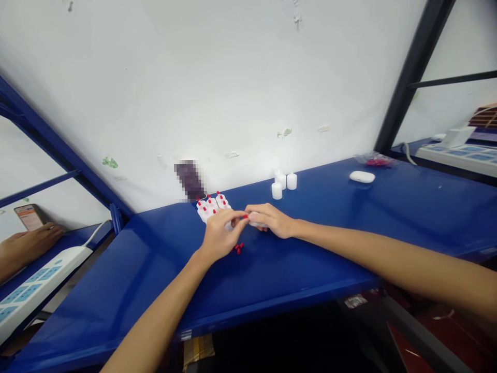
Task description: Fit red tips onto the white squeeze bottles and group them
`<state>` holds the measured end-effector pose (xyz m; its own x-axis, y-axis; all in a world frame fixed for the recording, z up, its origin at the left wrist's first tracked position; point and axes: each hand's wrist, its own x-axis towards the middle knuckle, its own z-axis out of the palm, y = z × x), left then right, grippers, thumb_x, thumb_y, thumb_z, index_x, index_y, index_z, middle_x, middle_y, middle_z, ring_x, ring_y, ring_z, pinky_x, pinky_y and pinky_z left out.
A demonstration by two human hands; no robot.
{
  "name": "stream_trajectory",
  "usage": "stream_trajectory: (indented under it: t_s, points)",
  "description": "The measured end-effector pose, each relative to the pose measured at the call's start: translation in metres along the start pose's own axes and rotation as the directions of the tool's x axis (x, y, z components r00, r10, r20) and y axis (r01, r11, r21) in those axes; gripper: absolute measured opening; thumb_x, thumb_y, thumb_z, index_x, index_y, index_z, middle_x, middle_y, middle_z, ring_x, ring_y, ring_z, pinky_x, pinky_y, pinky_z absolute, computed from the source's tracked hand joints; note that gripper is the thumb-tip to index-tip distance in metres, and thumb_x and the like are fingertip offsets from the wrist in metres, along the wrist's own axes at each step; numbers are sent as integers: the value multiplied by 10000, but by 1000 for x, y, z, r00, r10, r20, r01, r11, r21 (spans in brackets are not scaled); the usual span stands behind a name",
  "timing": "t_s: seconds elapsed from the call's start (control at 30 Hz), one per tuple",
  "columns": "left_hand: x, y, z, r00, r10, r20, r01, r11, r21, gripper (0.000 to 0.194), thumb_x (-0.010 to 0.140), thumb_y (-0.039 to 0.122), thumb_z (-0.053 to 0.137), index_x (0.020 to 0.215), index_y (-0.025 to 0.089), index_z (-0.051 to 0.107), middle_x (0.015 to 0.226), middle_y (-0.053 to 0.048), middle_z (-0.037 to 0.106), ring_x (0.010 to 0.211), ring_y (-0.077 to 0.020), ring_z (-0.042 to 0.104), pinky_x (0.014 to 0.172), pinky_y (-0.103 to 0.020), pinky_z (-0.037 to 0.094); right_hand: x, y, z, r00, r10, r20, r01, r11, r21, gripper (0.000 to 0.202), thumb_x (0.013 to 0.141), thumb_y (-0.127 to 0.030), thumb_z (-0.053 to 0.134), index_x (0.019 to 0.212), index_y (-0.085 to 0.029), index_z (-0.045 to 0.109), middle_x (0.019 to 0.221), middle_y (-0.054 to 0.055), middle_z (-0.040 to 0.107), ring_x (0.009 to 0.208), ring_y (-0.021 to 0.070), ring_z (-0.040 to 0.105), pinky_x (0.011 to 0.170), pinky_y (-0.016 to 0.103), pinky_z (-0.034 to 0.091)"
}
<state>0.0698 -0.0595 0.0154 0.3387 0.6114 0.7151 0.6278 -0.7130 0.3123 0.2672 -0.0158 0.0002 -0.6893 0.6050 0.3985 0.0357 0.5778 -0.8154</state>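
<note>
My left hand (pixel 220 230) pinches a small red piece (pixel 245 216) between thumb and fingertips. My right hand (pixel 272 220) is wrapped round a small white cylinder (pixel 256 224), lying on its side with one end at the red piece. Fingers partly hide both, so I cannot tell whether the piece is seated in it. Just beyond my left hand stand several white cylinders with red tips (pixel 207 207), packed close together. Several loose red pieces (pixel 238 248) lie on the blue table below my hands. Farther back stand several plain white cylinders (pixel 277 191) without red tips.
A white rounded case (pixel 362 177) and a clear bag of red pieces (pixel 376 159) lie at the back right. A dark blurred-out object (pixel 189 178) leans on the wall. At left are a power strip (pixel 42 280) and another person's hand (pixel 42 235) by a phone (pixel 29 216).
</note>
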Motion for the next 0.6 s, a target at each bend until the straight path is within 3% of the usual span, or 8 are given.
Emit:
stream_trajectory:
  t_s: [0.1,0.23,0.37,0.53,0.6]
  points:
    - [3,-15,-20,987,-133,-88,141,987,83,203,923,351,567,981,188,674,537,58,571,486,-87,513,577,-222,431,0,1,0,997,60,-41,-55,993,101,383,977,-492,372,942,-166,569,595,-38,490,528,109,449,551,237,377]
    - [3,-33,-43,983,-122,138,69,939,337,251,949,340,496,1065,186,655,546,54,573,468,-89,515,546,-208,379,-1,1,0,995,89,-42,-86,994,67,360,979,-461,394,958,-160,591,583,-38,493,533,106,449,559,233,373]
    - [3,-38,-45,942,-165,292,-2,868,496,311,960,337,444,1165,205,638,621,13,663,542,-142,604,578,-240,372,-1,0,-1,996,85,-32,-84,996,36,349,982,-440,397,945,-156,597,575,-37,498,532,106,458,565,232,371]
    - [4,-33,-42,943,-164,291,-17,848,530,377,948,344,449,1275,217,589,622,17,666,565,-159,618,591,-250,376,-1,-3,-1,997,76,-30,-76,997,1,340,979,-426,399,909,-158,597,572,-35,503,541,113,478,579,237,377]
    - [5,-27,-44,950,-125,286,-35,868,495,347,936,337,464,1213,203,625,602,19,646,538,-140,592,586,-242,373,-1,-5,-1,997,76,-31,-77,996,-34,341,974,-426,410,887,-157,601,576,-32,509,546,117,486,589,243,379]
